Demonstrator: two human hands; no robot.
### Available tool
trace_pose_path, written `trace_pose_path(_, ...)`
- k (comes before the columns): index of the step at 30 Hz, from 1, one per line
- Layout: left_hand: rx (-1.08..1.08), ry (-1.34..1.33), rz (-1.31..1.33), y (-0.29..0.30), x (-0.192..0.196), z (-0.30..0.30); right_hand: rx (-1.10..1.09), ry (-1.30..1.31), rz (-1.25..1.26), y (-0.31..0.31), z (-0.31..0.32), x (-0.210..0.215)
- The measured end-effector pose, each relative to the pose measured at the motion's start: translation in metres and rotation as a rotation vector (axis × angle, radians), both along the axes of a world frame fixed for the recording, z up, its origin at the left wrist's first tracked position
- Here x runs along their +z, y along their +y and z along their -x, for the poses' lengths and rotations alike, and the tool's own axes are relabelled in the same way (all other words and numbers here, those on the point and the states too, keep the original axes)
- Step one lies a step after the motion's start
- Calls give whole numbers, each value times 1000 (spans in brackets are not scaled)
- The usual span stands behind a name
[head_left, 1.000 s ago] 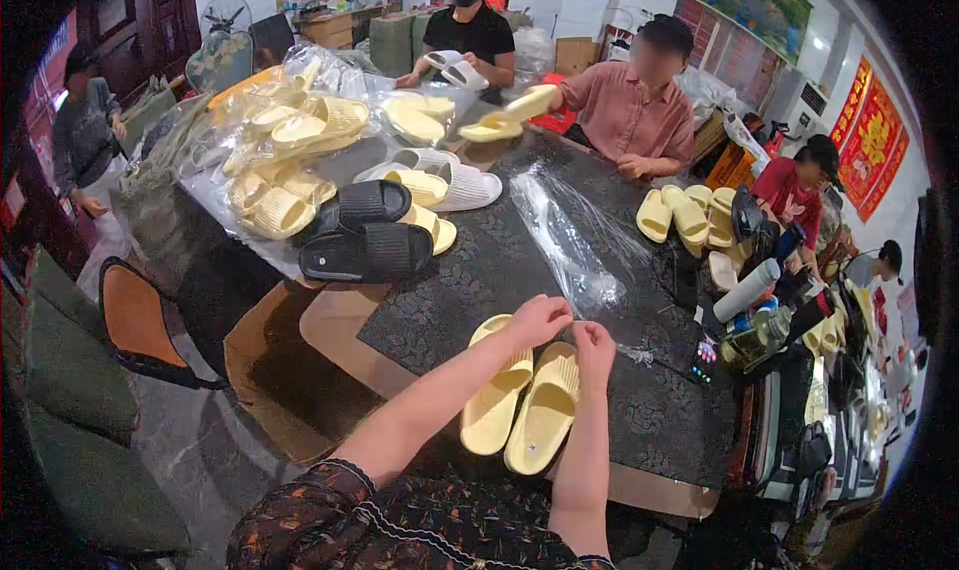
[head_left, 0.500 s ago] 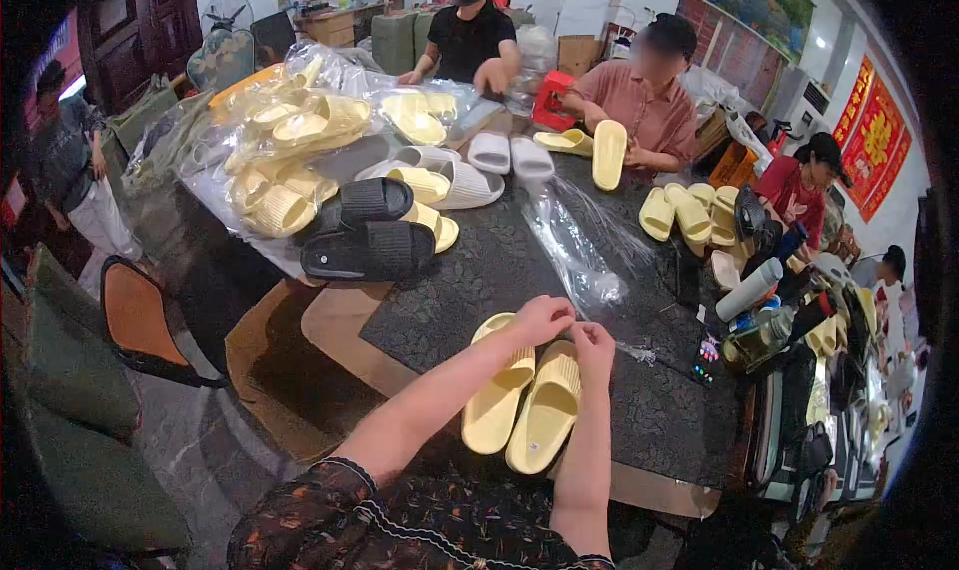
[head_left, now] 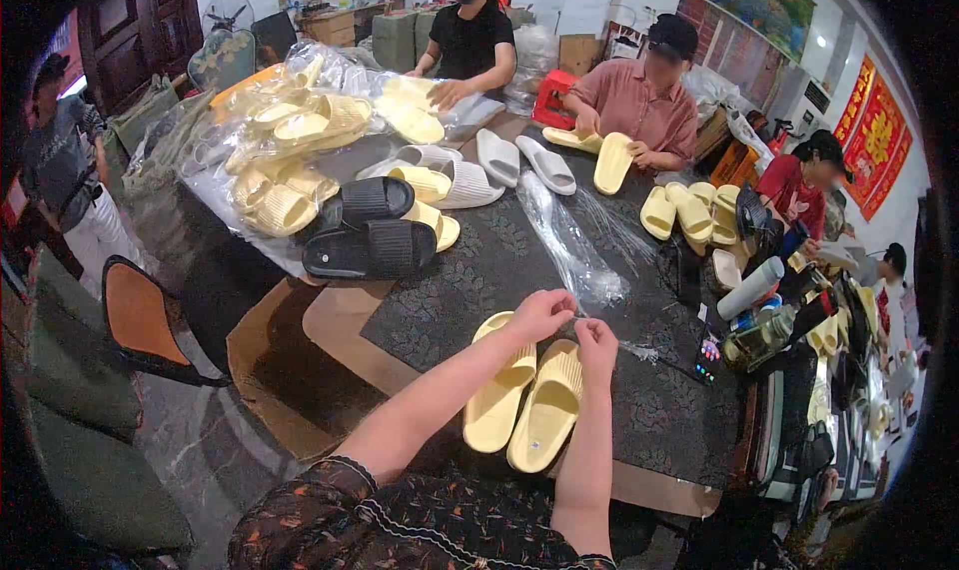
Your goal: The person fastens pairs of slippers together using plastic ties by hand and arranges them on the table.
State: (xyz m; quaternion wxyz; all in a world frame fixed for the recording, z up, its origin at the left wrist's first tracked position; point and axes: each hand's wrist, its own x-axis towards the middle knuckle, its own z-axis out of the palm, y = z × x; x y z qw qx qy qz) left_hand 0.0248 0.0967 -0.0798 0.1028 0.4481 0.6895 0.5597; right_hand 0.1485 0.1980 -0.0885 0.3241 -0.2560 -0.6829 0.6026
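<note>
My left hand [head_left: 541, 314] and my right hand [head_left: 597, 350] are close together just past the toe ends of a pair of pale yellow slide slippers [head_left: 546, 410]. Both have their fingers pinched together; anything thin between them is too small to make out. The slippers lie side by side on the dark patterned table cover, soles down, heels toward me, ribbed straps on the far side. A small white label shows on the right slipper's heel. Beyond my hands lies a bundle of clear plastic strands [head_left: 574, 255], its tied end near my right hand.
Black slippers [head_left: 370, 250] and bagged yellow slippers [head_left: 280, 202] lie at the left. Grey slippers [head_left: 545, 163] stand mid-table. A co-worker in pink [head_left: 639, 100] handles yellow slippers; another in black [head_left: 470, 50] stands behind. At the right are a white flask [head_left: 749, 288] and a jar [head_left: 759, 338].
My hands have drawn slightly apart, still pinched. Across the table the grey slippers have turned. The co-worker in black has a hand lowered to yellow slippers; the one in pink tilts a slipper.
</note>
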Motion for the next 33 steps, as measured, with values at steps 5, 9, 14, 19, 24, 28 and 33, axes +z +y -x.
trace_pose_path(5, -49, 2, -12, 3, -4, 0, -3, 10, -41, 1, 0, 0)
trace_pose_path(9, 66, 52, -84, 2, -3, 0, -19, 37, 5, 4, 2, -7)
trace_pose_path(14, -54, 32, -48, 2, 3, -5, 17, 3, -22, 13, 0, -17)
trace_pose_path(19, -55, 34, -74, 0, -8, 2, 148, 26, -41, 0, 2, -4)
trace_pose_path(24, -24, 14, 0, 3, 0, -1, -55, 34, -59, 9, -1, -9)
trace_pose_path(28, -33, -23, 0, 0, -3, -1, 78, -9, -5, 2, 0, -1)
trace_pose_path(33, -42, -37, 49, 1, -4, 1, -61, 3, -33, 3, 0, -3)
